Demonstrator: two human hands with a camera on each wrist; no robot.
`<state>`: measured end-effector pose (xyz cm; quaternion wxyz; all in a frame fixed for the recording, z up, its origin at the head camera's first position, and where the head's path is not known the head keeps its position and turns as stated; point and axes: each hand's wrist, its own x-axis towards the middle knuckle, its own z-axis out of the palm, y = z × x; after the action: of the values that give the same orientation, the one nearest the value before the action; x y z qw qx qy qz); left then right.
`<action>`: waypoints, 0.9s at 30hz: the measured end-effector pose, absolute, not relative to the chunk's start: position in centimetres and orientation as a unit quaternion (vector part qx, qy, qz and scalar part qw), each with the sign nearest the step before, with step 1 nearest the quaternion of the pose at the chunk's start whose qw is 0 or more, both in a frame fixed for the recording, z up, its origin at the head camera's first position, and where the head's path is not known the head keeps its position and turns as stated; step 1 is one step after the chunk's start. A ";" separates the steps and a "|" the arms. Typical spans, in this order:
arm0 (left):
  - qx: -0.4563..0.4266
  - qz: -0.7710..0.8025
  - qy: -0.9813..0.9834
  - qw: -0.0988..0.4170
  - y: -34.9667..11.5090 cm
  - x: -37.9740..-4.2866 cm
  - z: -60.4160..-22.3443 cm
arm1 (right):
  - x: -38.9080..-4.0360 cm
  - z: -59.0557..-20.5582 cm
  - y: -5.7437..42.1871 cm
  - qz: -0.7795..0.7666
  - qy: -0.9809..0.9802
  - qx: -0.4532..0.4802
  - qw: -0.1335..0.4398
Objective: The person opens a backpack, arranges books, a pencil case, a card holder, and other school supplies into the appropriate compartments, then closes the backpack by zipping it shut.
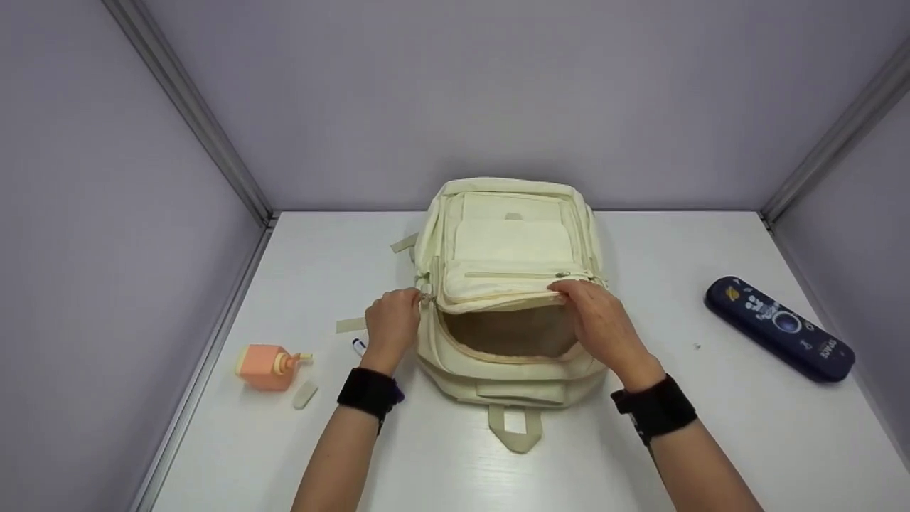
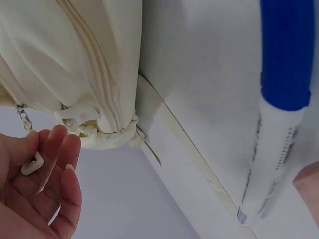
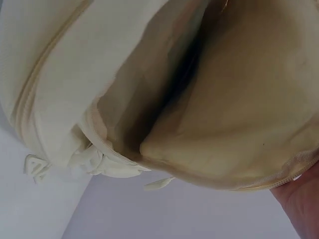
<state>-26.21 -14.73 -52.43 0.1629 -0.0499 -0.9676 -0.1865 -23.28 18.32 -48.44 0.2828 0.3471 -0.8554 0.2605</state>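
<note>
A cream backpack (image 1: 515,242) lies on the white table, its main compartment unzipped and gaping. At the left side of the opening, my left hand (image 1: 393,323) pinches the zipper pull (image 2: 33,164) between thumb and fingers; the metal slider (image 2: 22,117) shows just beyond them. My right hand (image 1: 604,327) grips the edge of the front flap (image 1: 508,302) at the right and holds it up. Through the gap, the right wrist view shows the beige lining (image 3: 239,99) and a dark, shadowed area whose contents I cannot tell.
Left of the bag are an orange pump bottle (image 1: 264,368) on its side, a small whitish block (image 1: 305,395) and a blue-and-white marker (image 2: 271,154). A navy pencil case (image 1: 778,328) lies at the right. Walls enclose the table's back and sides.
</note>
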 end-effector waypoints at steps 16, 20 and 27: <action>-0.020 -0.181 -0.971 0.154 -13.9 -31.0 -52.3 | -24.3 -46.5 18.2 0.314 -0.860 0.299 0.269; -0.012 -0.173 -0.971 0.163 -13.7 -31.7 -52.4 | -24.3 -46.5 18.4 0.321 -0.861 0.294 0.262; 0.023 -0.173 -0.975 0.136 -12.6 -32.6 -52.5 | -24.2 -46.5 18.7 0.333 -0.858 0.292 0.259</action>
<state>-32.55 -12.58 -52.45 0.1356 0.0235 -0.9753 -0.1727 -24.21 18.65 -46.55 0.2593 0.2922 -0.8580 0.3335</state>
